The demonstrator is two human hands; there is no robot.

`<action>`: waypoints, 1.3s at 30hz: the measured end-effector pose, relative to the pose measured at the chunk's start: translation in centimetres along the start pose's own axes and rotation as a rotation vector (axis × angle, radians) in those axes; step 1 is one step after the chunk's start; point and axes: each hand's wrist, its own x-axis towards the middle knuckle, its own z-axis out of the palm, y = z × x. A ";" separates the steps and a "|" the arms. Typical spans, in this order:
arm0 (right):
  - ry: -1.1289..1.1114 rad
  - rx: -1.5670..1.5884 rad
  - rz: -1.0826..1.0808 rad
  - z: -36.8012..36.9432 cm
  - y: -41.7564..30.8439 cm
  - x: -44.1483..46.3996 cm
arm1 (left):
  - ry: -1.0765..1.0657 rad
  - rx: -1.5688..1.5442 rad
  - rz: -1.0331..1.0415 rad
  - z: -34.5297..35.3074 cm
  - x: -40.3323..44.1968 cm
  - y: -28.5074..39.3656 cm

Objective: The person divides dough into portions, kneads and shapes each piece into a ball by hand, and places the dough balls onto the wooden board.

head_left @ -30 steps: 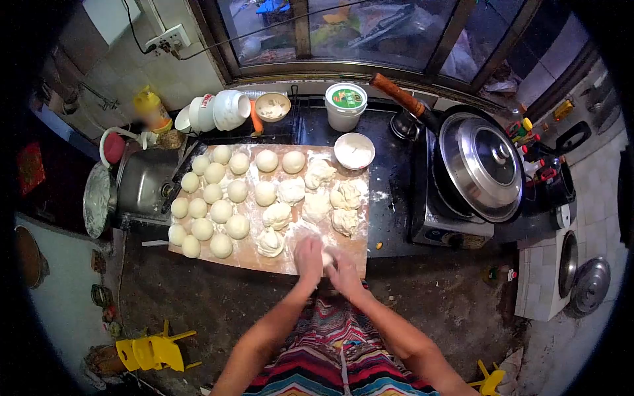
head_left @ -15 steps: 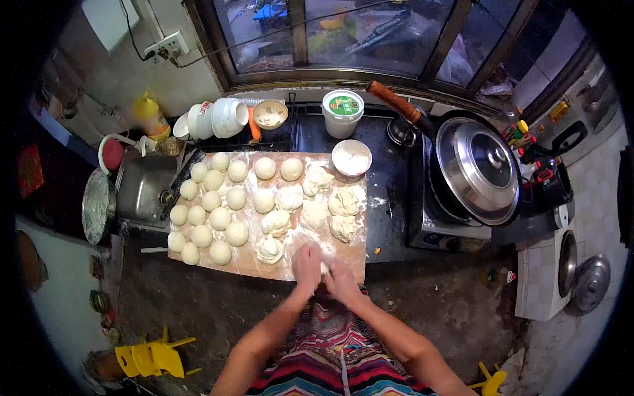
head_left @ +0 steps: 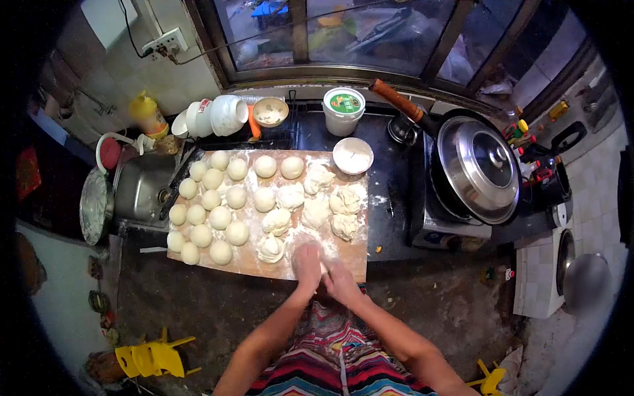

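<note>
At the front edge of a floured wooden board (head_left: 355, 263), my left hand (head_left: 307, 266) and my right hand (head_left: 341, 282) are closed together around a piece of dough (head_left: 323, 268). Only a small pale part of it shows between them. Just beyond my left hand lies a rough, folded dough lump (head_left: 270, 249). More uneven lumps, such as this dough lump (head_left: 344, 226), sit on the board's right half. Several smooth, round dough balls (head_left: 220, 218) fill its left side. My fingertips are partly hidden and blurred.
A flour bowl (head_left: 352, 156) stands at the board's back right corner, with a white lidded tub (head_left: 344, 111) behind it. To the right, a lidded wok (head_left: 478, 168) sits on the stove. The sink (head_left: 140, 191) is at the left, and yellow chairs (head_left: 158, 357) stand below.
My hands stay around the dough at the same spot, with the right hand shifted very slightly. The view has tilted a little; the dough on the board lies as before.
</note>
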 end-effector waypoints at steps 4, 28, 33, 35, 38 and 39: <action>0.035 -0.016 0.061 1.6 1.2 -0.5 | 0.060 0.265 0.307 -0.2 0.4 -1.4; -0.058 0.121 0.183 -1.0 0.0 2.9 | -0.151 0.160 0.272 -0.8 3.4 0.1; -0.165 -0.088 0.054 0.4 0.7 -0.4 | 0.056 0.308 0.270 0.1 -1.8 -2.6; 0.040 -0.053 0.040 0.3 -0.2 1.0 | -0.041 0.366 0.352 -0.5 2.3 -2.4; -0.094 0.256 0.444 0.6 0.9 3.5 | -0.094 0.335 0.328 -2.1 6.1 0.0; -0.079 0.178 0.450 -0.1 -0.1 4.2 | -0.078 0.300 0.311 -2.3 7.0 0.8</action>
